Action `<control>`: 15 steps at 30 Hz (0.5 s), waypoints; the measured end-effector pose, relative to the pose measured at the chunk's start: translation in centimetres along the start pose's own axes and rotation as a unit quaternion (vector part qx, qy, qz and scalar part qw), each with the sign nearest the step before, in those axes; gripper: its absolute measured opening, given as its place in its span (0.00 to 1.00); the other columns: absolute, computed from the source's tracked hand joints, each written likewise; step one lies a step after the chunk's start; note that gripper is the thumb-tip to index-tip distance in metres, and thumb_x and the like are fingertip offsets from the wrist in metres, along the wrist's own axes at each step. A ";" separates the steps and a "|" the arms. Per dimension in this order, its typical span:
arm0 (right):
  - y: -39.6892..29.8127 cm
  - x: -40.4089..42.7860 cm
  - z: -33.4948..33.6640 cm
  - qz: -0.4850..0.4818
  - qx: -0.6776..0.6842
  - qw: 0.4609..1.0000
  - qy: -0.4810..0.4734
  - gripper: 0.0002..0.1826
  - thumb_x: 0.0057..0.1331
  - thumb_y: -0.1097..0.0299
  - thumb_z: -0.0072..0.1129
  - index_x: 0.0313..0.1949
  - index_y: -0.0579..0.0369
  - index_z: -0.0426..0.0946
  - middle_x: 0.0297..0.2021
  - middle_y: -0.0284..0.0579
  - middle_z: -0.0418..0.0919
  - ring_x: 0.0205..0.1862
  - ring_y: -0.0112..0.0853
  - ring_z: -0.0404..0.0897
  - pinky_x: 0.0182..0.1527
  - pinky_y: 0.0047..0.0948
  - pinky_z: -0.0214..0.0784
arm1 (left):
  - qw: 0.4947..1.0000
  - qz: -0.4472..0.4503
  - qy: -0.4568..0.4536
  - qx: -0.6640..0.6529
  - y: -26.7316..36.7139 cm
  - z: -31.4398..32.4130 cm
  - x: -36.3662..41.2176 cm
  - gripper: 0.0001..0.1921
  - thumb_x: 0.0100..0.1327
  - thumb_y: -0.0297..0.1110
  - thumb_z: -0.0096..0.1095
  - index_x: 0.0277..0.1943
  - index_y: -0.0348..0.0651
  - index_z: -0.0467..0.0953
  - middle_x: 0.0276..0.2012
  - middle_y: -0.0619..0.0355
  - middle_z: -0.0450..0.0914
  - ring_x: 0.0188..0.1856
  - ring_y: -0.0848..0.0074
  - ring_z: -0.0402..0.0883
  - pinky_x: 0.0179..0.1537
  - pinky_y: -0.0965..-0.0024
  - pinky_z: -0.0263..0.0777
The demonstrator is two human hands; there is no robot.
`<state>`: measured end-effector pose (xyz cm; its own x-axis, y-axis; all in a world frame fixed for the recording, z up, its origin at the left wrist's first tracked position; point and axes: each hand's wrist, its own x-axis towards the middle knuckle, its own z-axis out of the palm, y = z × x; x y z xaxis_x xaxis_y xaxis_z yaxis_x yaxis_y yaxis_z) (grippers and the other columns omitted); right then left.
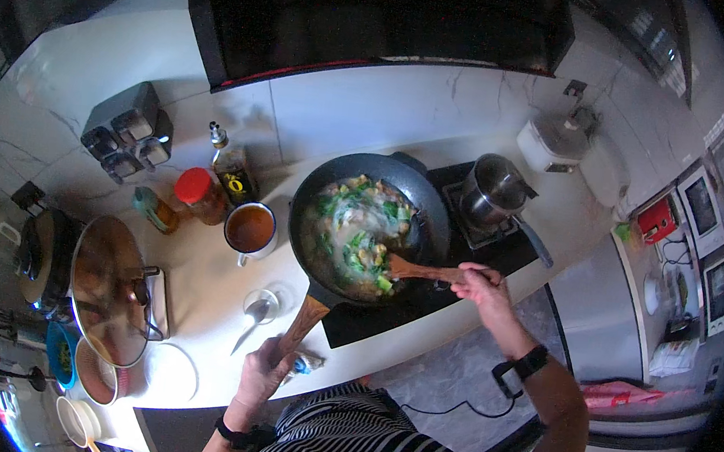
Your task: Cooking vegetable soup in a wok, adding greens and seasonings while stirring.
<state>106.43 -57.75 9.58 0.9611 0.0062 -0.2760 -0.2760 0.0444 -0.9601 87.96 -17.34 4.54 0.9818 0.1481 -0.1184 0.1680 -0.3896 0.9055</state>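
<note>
A dark wok sits on the black cooktop, and steam blurs part of the food in it. My left hand grips the wok's wooden handle. In my right hand is a wooden spatula, its blade down in the wok among leafy greens and pale pieces in liquid. The blade's tip is hidden by the food. To the left of the wok stands an enamel mug of reddish-brown liquid.
A steel saucepan stands right of the wok, handle towards me. Left are an oil bottle, a red-lidded jar, a glass bowl with a spoon, an upright glass lid and a white plate. A range hood hangs above.
</note>
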 end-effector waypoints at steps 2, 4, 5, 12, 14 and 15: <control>3.0 -0.7 1.8 0.016 0.098 0.995 0.003 0.13 0.67 0.63 0.61 0.48 0.55 0.79 0.37 0.45 0.83 0.34 0.33 0.85 0.37 0.29 0.78 | 0.999 0.007 -0.020 -0.024 -0.3 0.0 0.2 0.20 0.60 0.35 0.67 0.50 0.30 0.75 0.34 0.39 0.83 0.37 0.56 0.85 0.40 0.63 0.77; 4.0 -0.8 4.2 0.057 0.180 0.981 0.034 0.12 0.66 0.62 0.62 0.46 0.53 0.79 0.37 0.44 0.83 0.37 0.35 0.84 0.40 0.32 0.76 | 1.000 0.012 -0.026 -0.008 0.2 -0.2 0.3 0.20 0.60 0.35 0.67 0.50 0.30 0.75 0.34 0.39 0.83 0.37 0.55 0.85 0.39 0.62 0.77; 4.0 -0.7 5.1 0.056 0.181 0.981 0.034 0.12 0.66 0.62 0.62 0.46 0.53 0.79 0.37 0.44 0.83 0.37 0.35 0.84 0.40 0.32 0.76 | 0.999 0.016 -0.031 0.006 0.5 -0.3 0.3 0.20 0.60 0.36 0.67 0.50 0.30 0.75 0.34 0.38 0.82 0.36 0.54 0.85 0.39 0.62 0.77; -0.2 1.2 7.1 0.018 0.192 0.980 0.041 0.11 0.65 0.64 0.63 0.45 0.52 0.79 0.39 0.43 0.83 0.36 0.35 0.85 0.37 0.28 0.77 | 0.997 0.043 -0.049 0.040 -0.2 -0.9 0.3 0.23 0.62 0.42 0.66 0.52 0.31 0.73 0.30 0.38 0.81 0.33 0.51 0.84 0.34 0.58 0.76; -1.5 1.3 7.0 -0.016 0.160 0.986 0.045 0.12 0.66 0.63 0.62 0.46 0.54 0.79 0.39 0.43 0.83 0.36 0.34 0.85 0.37 0.28 0.78 | 0.997 0.051 -0.045 0.046 0.0 -0.9 0.4 0.23 0.62 0.42 0.66 0.52 0.32 0.73 0.29 0.39 0.81 0.33 0.50 0.84 0.34 0.58 0.76; -2.1 1.3 7.1 -0.050 0.131 0.989 0.050 0.14 0.67 0.61 0.61 0.47 0.56 0.79 0.39 0.44 0.83 0.35 0.34 0.85 0.36 0.28 0.79 | 0.996 0.059 -0.042 0.054 0.1 -0.8 0.4 0.24 0.62 0.42 0.67 0.52 0.32 0.73 0.28 0.39 0.81 0.33 0.50 0.84 0.34 0.57 0.76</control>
<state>108.35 -50.73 11.58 0.9744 -0.1090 -0.1965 -0.1568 0.2966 -0.9420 88.32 -16.54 4.89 0.9984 0.0213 -0.0521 0.0558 -0.4965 0.8662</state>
